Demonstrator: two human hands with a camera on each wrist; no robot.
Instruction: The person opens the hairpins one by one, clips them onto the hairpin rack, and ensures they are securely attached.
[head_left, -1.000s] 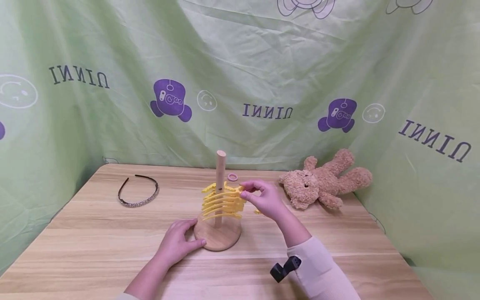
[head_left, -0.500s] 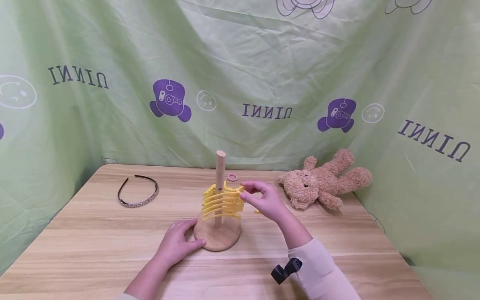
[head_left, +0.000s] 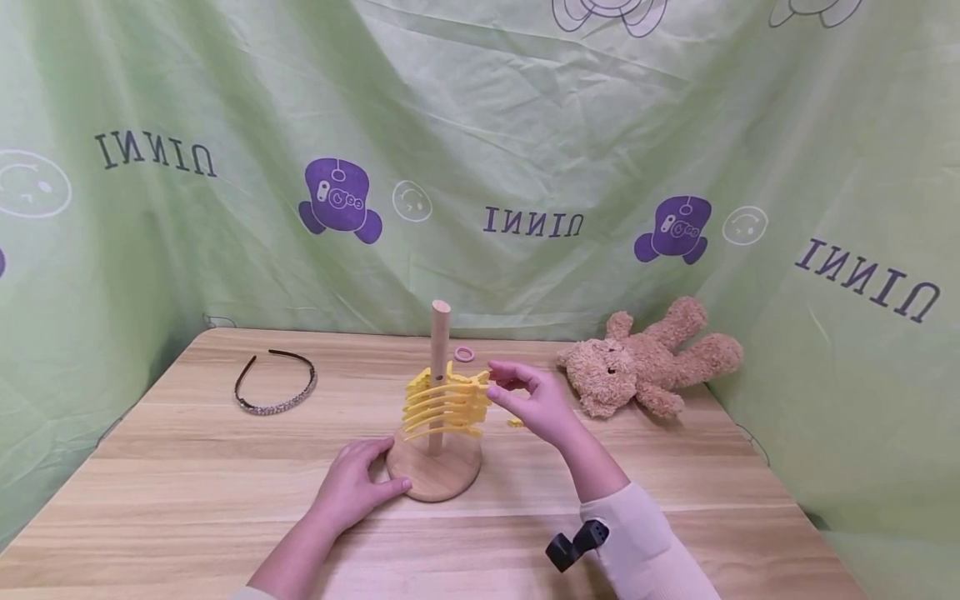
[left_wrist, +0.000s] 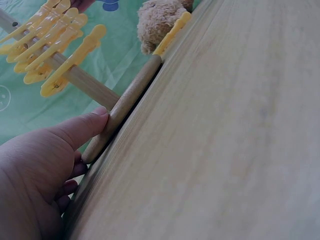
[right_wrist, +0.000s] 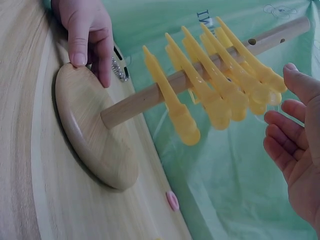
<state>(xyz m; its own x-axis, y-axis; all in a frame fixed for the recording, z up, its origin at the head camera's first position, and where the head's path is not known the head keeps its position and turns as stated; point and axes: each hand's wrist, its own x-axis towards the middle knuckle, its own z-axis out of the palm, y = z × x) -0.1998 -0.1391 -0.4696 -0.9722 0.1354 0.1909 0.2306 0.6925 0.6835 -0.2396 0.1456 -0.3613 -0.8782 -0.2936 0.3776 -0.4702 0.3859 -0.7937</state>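
A wooden stand (head_left: pixel 441 482) has a round base and an upright post. Several yellow plastic pieces with rounded, knobbed ends (right_wrist: pixel 172 107) are stacked crosswise along the post. My left hand (head_left: pixel 354 490) grips the near left rim of the base, thumb on top, as the left wrist view (left_wrist: pixel 40 170) also shows. To the right of the stack, my right hand (head_left: pixel 538 406) is held with thumb and fingers parted and nothing between them. In the right wrist view its thumb is close to the knob of the topmost piece; whether they touch I cannot tell.
Another yellow piece (head_left: pixel 515 423) lies on the table behind my right wrist. A brown teddy bear (head_left: pixel 645 367) lies at the back right, and a pink ring (head_left: pixel 464 360) behind the post. At the left is a jewelled headband (head_left: pixel 276 408). Green cloth hangs around the table.
My right hand has let go of the topmost yellow piece and drawn slightly right. That piece turned a little and lies in line with those below. My left hand stays on the base.
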